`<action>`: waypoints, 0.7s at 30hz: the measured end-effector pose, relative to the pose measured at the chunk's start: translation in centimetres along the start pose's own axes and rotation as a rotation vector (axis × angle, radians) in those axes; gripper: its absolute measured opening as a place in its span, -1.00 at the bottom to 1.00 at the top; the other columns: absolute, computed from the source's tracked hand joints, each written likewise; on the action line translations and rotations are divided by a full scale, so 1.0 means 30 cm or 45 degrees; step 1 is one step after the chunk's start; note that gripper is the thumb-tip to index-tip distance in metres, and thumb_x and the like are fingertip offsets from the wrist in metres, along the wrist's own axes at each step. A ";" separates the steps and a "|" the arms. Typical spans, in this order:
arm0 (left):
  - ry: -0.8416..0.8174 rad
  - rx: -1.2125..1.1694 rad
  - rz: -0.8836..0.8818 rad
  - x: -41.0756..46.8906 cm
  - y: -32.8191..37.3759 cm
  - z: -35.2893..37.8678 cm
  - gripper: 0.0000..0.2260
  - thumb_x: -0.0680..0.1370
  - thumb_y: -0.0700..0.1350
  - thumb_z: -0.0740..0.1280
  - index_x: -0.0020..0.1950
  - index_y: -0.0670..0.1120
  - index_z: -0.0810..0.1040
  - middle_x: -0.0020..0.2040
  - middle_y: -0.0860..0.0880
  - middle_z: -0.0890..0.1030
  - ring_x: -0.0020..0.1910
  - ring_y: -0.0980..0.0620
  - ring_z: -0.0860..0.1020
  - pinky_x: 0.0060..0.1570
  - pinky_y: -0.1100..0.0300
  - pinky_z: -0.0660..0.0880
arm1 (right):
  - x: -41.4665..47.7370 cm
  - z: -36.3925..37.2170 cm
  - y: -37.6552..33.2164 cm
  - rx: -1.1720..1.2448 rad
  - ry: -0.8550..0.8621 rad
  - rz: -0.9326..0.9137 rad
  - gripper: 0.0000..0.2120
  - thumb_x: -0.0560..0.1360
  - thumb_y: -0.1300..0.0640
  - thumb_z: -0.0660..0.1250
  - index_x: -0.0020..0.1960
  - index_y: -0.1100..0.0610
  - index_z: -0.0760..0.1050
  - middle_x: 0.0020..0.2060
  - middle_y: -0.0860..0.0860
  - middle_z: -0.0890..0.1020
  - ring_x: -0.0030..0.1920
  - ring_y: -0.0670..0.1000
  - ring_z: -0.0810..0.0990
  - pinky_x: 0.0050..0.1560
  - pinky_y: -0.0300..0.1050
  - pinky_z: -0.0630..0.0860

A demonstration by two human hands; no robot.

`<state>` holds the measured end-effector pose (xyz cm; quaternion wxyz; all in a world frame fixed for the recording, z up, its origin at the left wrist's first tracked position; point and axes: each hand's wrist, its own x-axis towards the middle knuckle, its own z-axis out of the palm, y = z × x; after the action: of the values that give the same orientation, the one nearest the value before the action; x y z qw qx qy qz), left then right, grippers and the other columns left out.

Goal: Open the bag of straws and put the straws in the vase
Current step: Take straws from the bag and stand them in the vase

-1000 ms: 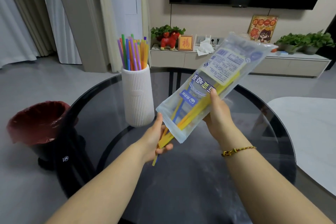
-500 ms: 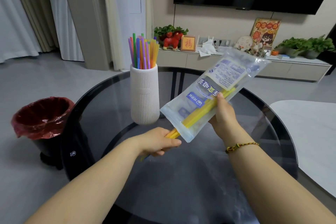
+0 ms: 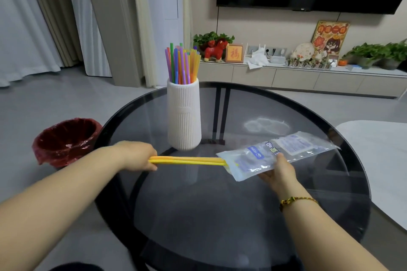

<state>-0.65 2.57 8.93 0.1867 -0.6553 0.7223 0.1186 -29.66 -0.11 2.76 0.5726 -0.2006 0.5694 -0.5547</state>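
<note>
A white ribbed vase (image 3: 184,114) stands on the round dark glass table (image 3: 242,193), holding several coloured straws (image 3: 182,64). My left hand (image 3: 137,156) is shut on a few yellow and orange straws (image 3: 187,160) that lie nearly level in front of the vase; only their right tips remain inside the open mouth of the clear plastic bag (image 3: 277,154). My right hand (image 3: 278,171) grips the bag from below, holding it low over the table to the right of the vase. The bag looks almost flat.
A bin with a red liner (image 3: 66,141) stands on the floor left of the table. A white table edge (image 3: 378,160) is at the right. A low cabinet with plants and ornaments (image 3: 286,72) runs along the back wall under a television.
My left hand has pulled the yellow and orange straws leftward almost fully out of the bag. My right hand has lowered the bag from a steep tilt to nearly flat over the table.
</note>
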 end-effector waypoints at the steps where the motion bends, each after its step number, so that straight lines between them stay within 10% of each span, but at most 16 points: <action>1: 0.012 0.054 -0.024 -0.017 -0.008 -0.014 -0.84 0.53 0.07 0.20 -0.15 0.01 0.43 -0.35 0.12 0.38 -0.23 0.05 0.41 -0.38 0.26 0.24 | 0.000 0.001 0.005 -0.056 0.013 0.011 -0.79 0.58 0.11 0.04 0.07 0.18 0.38 -0.29 0.10 0.53 -0.31 0.08 0.52 -0.26 -0.02 0.51; 6: 0.084 0.327 -0.088 -0.088 -0.022 -0.084 -0.78 0.55 0.03 0.16 0.10 -0.03 0.48 -0.03 0.00 0.56 0.00 -0.02 0.50 -0.15 0.19 0.33 | -0.016 -0.015 0.027 -0.554 0.034 0.058 -0.53 0.53 -0.13 0.08 -0.25 0.27 0.42 -0.43 0.15 0.53 -0.60 0.06 0.53 -0.55 -0.23 0.38; 12: 0.134 0.618 -0.162 -0.144 -0.010 -0.149 -0.83 0.54 -0.15 0.13 0.01 -0.01 0.49 -0.17 0.04 0.51 -0.08 -0.04 0.48 -0.27 0.23 0.31 | -0.091 0.035 0.026 -1.072 0.268 -0.515 -0.56 0.53 0.02 0.10 -0.50 0.14 0.23 -0.51 0.06 0.33 -0.30 0.15 0.34 -0.37 -0.04 0.23; 16: 0.238 0.801 -0.156 -0.184 0.009 -0.199 -0.79 0.56 -0.16 0.14 0.12 -0.06 0.50 0.12 -0.03 0.59 0.11 -0.06 0.54 -0.16 0.19 0.32 | -0.221 0.193 0.046 -1.045 -0.208 -1.006 -0.87 0.41 0.09 0.35 -0.16 0.10 0.41 -0.21 -0.02 0.50 -0.10 0.04 0.44 -0.15 -0.12 0.38; 19: 0.354 0.860 -0.070 -0.226 0.033 -0.236 -0.81 0.56 -0.14 0.14 0.09 -0.06 0.50 0.08 -0.03 0.60 0.08 -0.08 0.55 -0.20 0.19 0.29 | -0.312 0.325 0.050 -1.301 -0.600 -1.223 -0.37 0.31 0.00 0.45 0.29 0.15 0.31 0.20 0.05 0.49 0.20 0.06 0.42 0.23 -0.07 0.32; 21: 0.448 0.966 -0.003 -0.257 0.057 -0.254 -0.83 0.57 -0.14 0.12 0.06 -0.06 0.48 0.05 -0.03 0.60 0.04 -0.08 0.56 -0.28 0.20 0.27 | -0.350 0.396 0.053 -1.431 -0.686 -1.261 -0.49 0.35 -0.02 0.41 0.23 0.08 0.35 0.11 0.08 0.58 0.11 0.12 0.49 0.13 -0.03 0.39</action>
<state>-2.65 6.56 18.95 0.2886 -0.5511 0.7349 -0.2698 -15.85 4.66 9.13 0.1903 -0.8165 0.4506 -0.3068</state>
